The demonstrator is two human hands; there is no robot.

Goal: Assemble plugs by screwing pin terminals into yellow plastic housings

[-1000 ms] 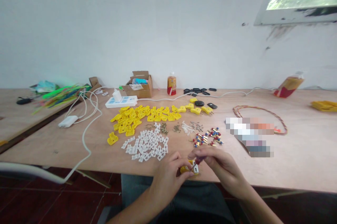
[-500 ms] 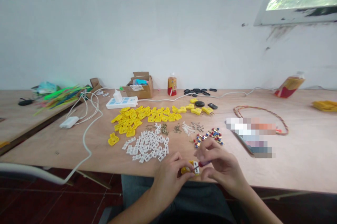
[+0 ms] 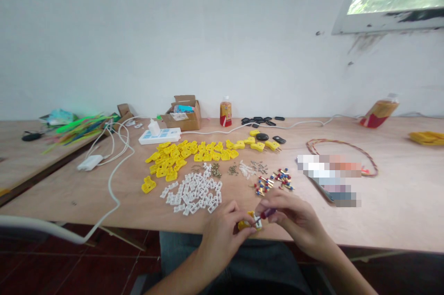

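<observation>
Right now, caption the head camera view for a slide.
Left hand holds a yellow plug housing, right hand a red-handled screwdriver against it, beside loose white plastic parts.

On your table (image 3: 398, 212), plug shells (image 3: 169, 162) lie ahead, a power strip (image 3: 159, 136) behind them, a carton (image 3: 182, 120) behind that.
</observation>
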